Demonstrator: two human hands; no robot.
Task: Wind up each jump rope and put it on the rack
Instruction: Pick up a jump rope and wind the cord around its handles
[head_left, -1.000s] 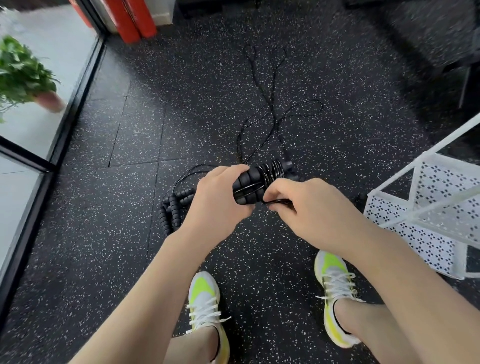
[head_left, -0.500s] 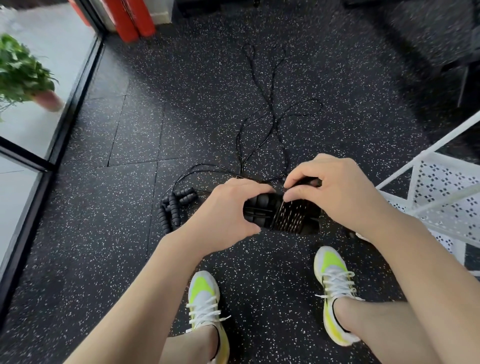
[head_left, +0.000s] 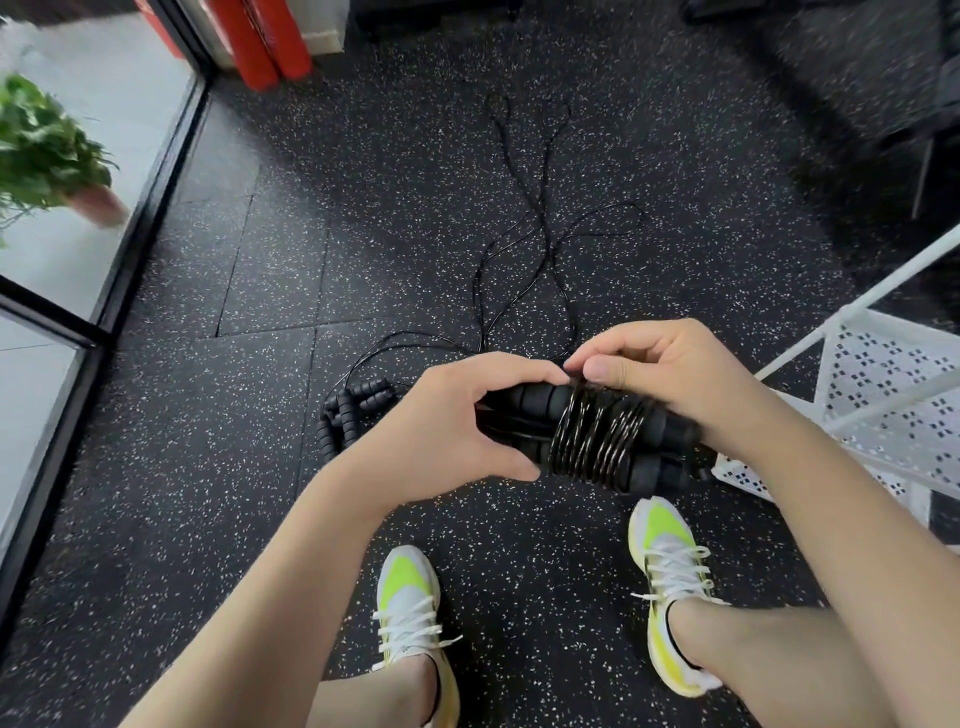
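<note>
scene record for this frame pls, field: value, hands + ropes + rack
left hand: grips the handle end of the rope bundle
right hand: pinches the cord at the top of the coils
held rope: two black handles side by side, cord wound round them in many turns
loose ropes: cords trailing across the floor, handles lying in a heap
rack: white perforated metal, at the person's right; no rope visible on it
floor: black speckled rubber tiles

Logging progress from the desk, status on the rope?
Left hand grips handles. Right hand pinches cord atop coil. Rack right. More rope on floor.
</note>
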